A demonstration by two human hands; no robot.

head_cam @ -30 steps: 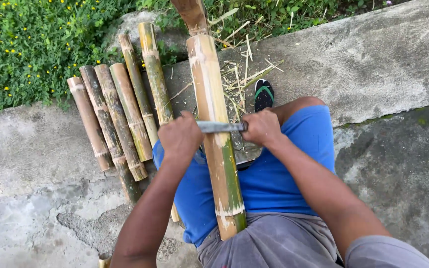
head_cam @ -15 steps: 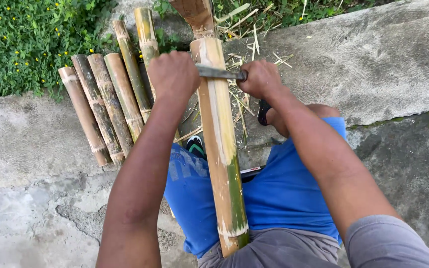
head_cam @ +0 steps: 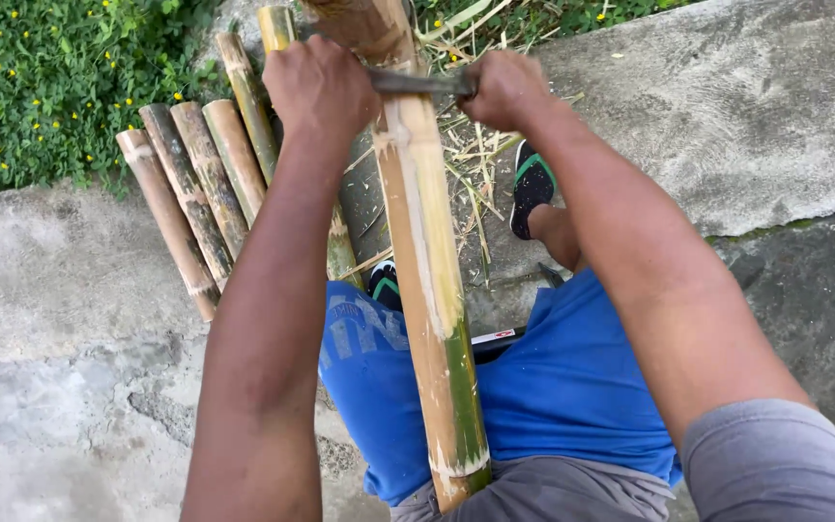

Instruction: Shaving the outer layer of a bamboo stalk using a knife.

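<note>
While rough grey concrete [head_cam: 756,106] fills most of the view, a strip of green weeds with small yellow flowers [head_cam: 41,87] borders it beyond the far edge, so this is open ground outdoors. A long bamboo pole [head_cam: 427,280] slants up from the person's lap between the knees, its near end resting on grey cloth and blue shorts [head_cam: 572,387]. Its near stretch is green skin; farther up, the surface is pale and scraped to bare fibre.

Left of the pole lies a row of shorter bamboo sections [head_cam: 195,193], side by side, dull brown and mottled, round with ringed nodes. Right of the pole, thin pale shavings [head_cam: 466,164] are scattered over the concrete, and a foot in a black sandal with green trim [head_cam: 532,188] rests among them. A second sandal [head_cam: 385,283] shows just left of the pole, partly hidden by the left forearm.

Across the pole near its far end sits a narrow dark metal blade [head_cam: 417,83]. The left hand [head_cam: 319,85] is closed around its left end and the right hand [head_cam: 503,87] is closed around its right end, one fist on either side of the pole. Both forearms cover much of the lap and ground beneath.
</note>
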